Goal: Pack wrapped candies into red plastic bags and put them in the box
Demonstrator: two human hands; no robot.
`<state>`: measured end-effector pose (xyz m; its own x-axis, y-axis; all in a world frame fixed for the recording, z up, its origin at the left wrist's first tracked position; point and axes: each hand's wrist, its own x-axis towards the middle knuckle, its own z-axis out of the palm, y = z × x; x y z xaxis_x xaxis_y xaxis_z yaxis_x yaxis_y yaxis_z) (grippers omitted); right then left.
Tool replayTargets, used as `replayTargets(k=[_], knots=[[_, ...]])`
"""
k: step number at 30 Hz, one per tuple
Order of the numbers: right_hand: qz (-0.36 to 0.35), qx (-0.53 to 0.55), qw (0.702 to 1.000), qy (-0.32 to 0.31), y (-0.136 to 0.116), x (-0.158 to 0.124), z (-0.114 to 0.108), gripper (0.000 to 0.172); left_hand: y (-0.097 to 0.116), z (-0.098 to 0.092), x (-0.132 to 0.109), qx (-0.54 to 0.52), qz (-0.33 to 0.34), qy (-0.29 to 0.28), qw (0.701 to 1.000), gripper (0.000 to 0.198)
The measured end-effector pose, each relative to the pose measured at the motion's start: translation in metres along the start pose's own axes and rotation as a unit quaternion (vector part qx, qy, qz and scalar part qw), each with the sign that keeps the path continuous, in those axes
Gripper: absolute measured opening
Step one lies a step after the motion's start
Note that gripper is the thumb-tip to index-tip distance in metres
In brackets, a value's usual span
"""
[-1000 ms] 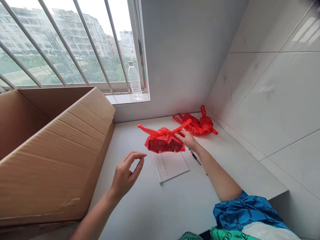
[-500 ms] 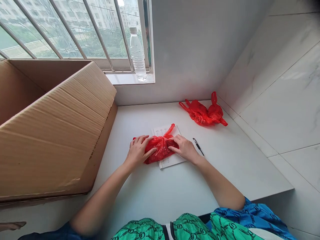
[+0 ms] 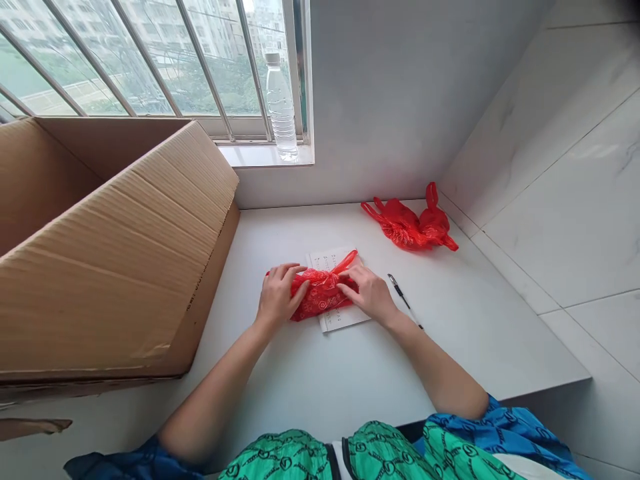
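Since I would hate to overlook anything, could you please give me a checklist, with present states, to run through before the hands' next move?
1. Left hand at the front red bag: ok, at its left end.
2. Right hand at the same bag: ok, at its right part.
3. Paper fully visible: not ok, partly covered.
4. Pen apart from that bag: ok.
5. Back red bag apart from both hands: ok.
6. Contents of the cardboard box: cannot tell, its bottom is out of sight.

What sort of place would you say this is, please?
Probably a room in a home, though I can't be sure: there is a barred window, a pale tiled wall and a white tabletop.
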<state>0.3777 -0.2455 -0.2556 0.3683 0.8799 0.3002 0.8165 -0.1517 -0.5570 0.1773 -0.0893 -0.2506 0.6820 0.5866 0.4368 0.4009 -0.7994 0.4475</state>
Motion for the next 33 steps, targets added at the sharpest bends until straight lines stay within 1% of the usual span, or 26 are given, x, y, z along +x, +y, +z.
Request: replayTargets(k=[2, 4, 6, 9, 13, 15, 16, 18, 19, 20, 21, 22, 23, 24, 25, 26, 27, 28, 30, 32, 33], knots=[[-0.011, -0.018, 0.999, -0.026, -0.001, -0.001, 0.01, 0.017, 0.0, 0.012, -0.001, 0.006, -0.006, -0.061, 0.998, 0.029], [-0.008, -0.016, 0.999, -0.044, 0.001, -0.002, 0.016, 0.015, -0.004, 0.02, -0.002, -0.013, -0.028, -0.089, 0.996, 0.03], [-0.002, 0.002, 0.999, -0.046, 0.004, -0.002, 0.018, 0.016, -0.008, 0.024, -0.005, -0.054, -0.051, -0.088, 0.993, 0.03], [-0.004, 0.02, 0.999, -0.043, 0.007, -0.003, 0.018, 0.017, -0.013, 0.023, -0.008, -0.099, -0.072, -0.081, 0.989, 0.031], [-0.005, 0.025, 0.999, -0.025, 0.004, -0.005, 0.016, 0.019, -0.009, 0.021, -0.01, -0.122, -0.09, -0.075, 0.986, 0.033], [0.004, 0.037, 0.999, 0.002, -0.002, -0.007, 0.013, 0.02, -0.004, 0.018, -0.009, -0.157, -0.102, -0.055, 0.981, 0.032], [0.013, 0.052, 0.998, 0.016, -0.006, -0.008, 0.01, 0.021, 0.001, 0.015, -0.008, -0.179, -0.11, -0.035, 0.977, 0.032], [0.038, 0.104, 0.993, 0.027, -0.018, -0.01, 0.005, 0.026, 0.011, 0.01, -0.008, -0.216, -0.127, 0.024, 0.968, 0.029], [0.051, 0.146, 0.988, 0.018, -0.024, -0.011, 0.003, 0.027, 0.017, 0.008, -0.009, -0.224, -0.129, 0.053, 0.965, 0.028], [0.063, 0.199, 0.978, -0.003, -0.03, -0.013, 0.002, 0.029, 0.024, 0.007, -0.011, -0.225, -0.122, 0.072, 0.964, 0.027], [0.072, 0.257, 0.963, -0.036, -0.036, -0.014, 0.001, 0.035, 0.031, 0.006, -0.013, -0.226, -0.104, 0.077, 0.966, 0.026], [0.078, 0.316, 0.943, -0.073, -0.041, -0.015, 0.001, 0.044, 0.038, 0.007, -0.017, -0.227, -0.073, 0.062, 0.969, 0.026], [0.084, 0.37, 0.92, -0.101, -0.044, -0.015, 0.002, 0.052, 0.043, 0.008, -0.021, -0.229, -0.033, 0.033, 0.972, 0.027], [0.089, 0.416, 0.897, -0.118, -0.046, -0.015, 0.003, 0.055, 0.048, 0.009, -0.025, -0.229, 0.011, -0.003, 0.973, 0.031], [0.094, 0.454, 0.877, -0.124, -0.047, -0.015, 0.004, 0.053, 0.051, 0.011, -0.028, -0.228, 0.05, -0.037, 0.972, 0.036], [0.099, 0.483, 0.861, -0.124, -0.046, -0.014, 0.006, 0.049, 0.053, 0.012, -0.031, -0.225, 0.079, -0.059, 0.969, 0.041], [0.105, 0.507, 0.847, -0.118, -0.044, -0.013, 0.007, 0.044, 0.053, 0.012, -0.033, -0.221, 0.096, -0.063, 0.968, 0.045], [0.111, 0.527, 0.835, -0.11, -0.042, -0.012, 0.007, 0.042, 0.051, 0.012, -0.034, -0.22, 0.102, -0.05, 0.969, 0.046], [0.132, 0.558, 0.813, -0.099, -0.035, -0.009, 0.008, 0.04, 0.044, 0.009, -0.032, -0.225, 0.083, 0.017, 0.971, 0.042], [0.164, 0.577, 0.795, -0.086, -0.029, -0.007, 0.007, 0.04, 0.034, 0.006, -0.026, -0.233, 0.032, 0.106, 0.966, 0.034], [0.179, 0.585, 0.787, -0.083, -0.026, -0.006, 0.006, 0.04, 0.03, 0.005, -0.022, -0.236, -0.005, 0.136, 0.962, 0.033]])
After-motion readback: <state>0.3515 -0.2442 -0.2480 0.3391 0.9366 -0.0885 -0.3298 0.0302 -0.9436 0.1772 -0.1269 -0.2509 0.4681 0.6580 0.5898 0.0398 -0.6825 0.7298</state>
